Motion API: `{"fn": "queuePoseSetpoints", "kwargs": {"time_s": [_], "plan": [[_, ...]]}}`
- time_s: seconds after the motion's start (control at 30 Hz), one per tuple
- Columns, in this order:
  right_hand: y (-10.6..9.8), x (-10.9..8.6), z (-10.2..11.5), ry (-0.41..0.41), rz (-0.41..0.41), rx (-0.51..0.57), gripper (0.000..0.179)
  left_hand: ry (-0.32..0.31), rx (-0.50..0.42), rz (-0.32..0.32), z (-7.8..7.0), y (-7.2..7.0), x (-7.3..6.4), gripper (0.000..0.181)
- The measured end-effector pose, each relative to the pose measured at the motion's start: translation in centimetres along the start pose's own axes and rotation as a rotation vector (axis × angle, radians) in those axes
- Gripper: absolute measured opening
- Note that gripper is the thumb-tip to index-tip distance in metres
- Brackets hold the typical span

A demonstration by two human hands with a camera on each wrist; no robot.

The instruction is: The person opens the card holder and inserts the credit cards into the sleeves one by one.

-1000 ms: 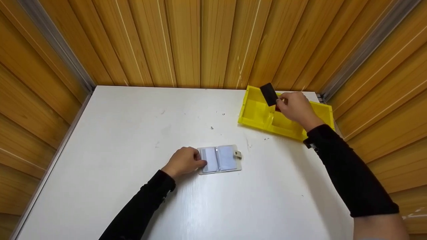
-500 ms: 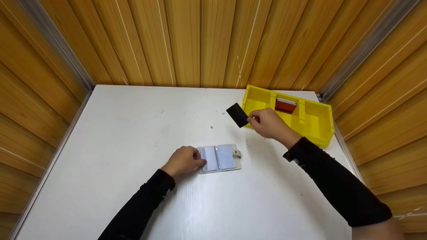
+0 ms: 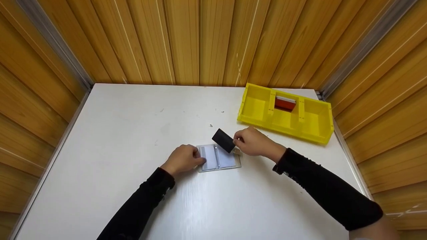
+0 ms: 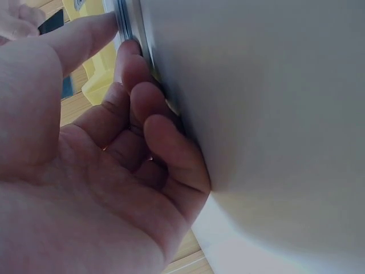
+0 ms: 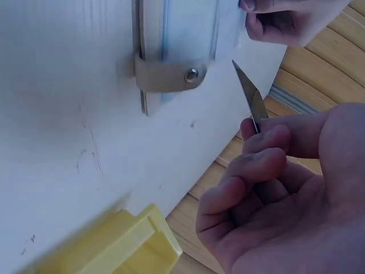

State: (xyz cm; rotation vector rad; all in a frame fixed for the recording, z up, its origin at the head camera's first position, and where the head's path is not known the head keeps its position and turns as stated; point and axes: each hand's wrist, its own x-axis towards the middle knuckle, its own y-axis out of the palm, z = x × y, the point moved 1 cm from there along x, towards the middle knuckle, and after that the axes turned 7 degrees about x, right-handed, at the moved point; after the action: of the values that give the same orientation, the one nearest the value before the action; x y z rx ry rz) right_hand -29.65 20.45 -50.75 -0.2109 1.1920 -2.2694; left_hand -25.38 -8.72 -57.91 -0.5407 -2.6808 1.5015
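An open card holder [image 3: 227,161] with clear sleeves over pale pages lies flat on the white table. At its left edge my left hand [image 3: 182,159] holds it, thumb on the top sleeve and the other fingers curled beside the edge. My right hand [image 3: 255,141] pinches a black card [image 3: 223,140] by one end, tilted above the holder's right page. The card hides the upper part of that page. From the right wrist view, the card [image 5: 252,98] appears nearly edge-on, close to the holder's snap strap [image 5: 168,77].
Toward the back right stands a yellow tray [image 3: 280,126] with three compartments. Its middle one contains a small stack of cards [image 3: 285,104], red at the front. Wood-look panels [image 3: 186,43] wall in the white table [image 3: 133,123] at the back and sides.
My right hand has carried the black card from over the yellow tray, leftward and nearer, to above the card holder. The left hand and the holder have stayed in place.
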Motion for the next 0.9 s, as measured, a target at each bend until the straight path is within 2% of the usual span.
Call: {"fn": "queuePoseSetpoints", "kwargs": {"time_s": [0.33,0.53,0.9], "plan": [[1.7,-0.5,-0.1,0.013,0.020,-0.034,0.022,0.013,0.007,-0.002,0.0,-0.1,0.1,0.027],[2.3,-0.5,-0.4,0.024,0.016,-0.020,0.022,0.011,0.017,-0.001,0.0,-0.1,0.1,0.027],[3.0,-0.9,-0.4,0.108,0.049,-0.015,0.023,0.010,0.012,-0.003,0.0,0.1,0.0,0.026]]}}
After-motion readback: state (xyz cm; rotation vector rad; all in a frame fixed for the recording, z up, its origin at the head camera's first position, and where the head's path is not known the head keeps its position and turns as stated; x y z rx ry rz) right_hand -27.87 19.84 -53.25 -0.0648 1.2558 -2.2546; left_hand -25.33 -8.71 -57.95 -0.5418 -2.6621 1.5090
